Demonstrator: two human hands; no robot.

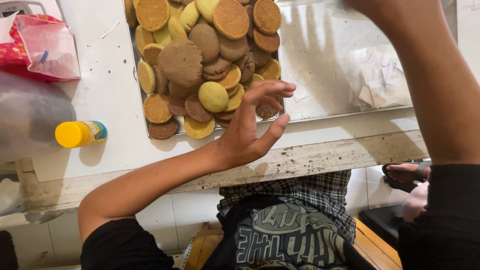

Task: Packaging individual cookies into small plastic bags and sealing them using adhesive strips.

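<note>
Left hand (pixel 250 132), open with curled fingers and holding nothing, hovers at the lower right edge of the biscuit pile (pixel 205 65) on the tray (pixel 320 50), which spreads toward the upper left; the right hand is out of frame.

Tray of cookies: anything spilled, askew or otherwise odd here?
The cookies are heaped loosely at one end of the metal tray, none spilled onto the table. The yellow-capped bottle lies on its side. The left hand hovers open, holding nothing.
</note>
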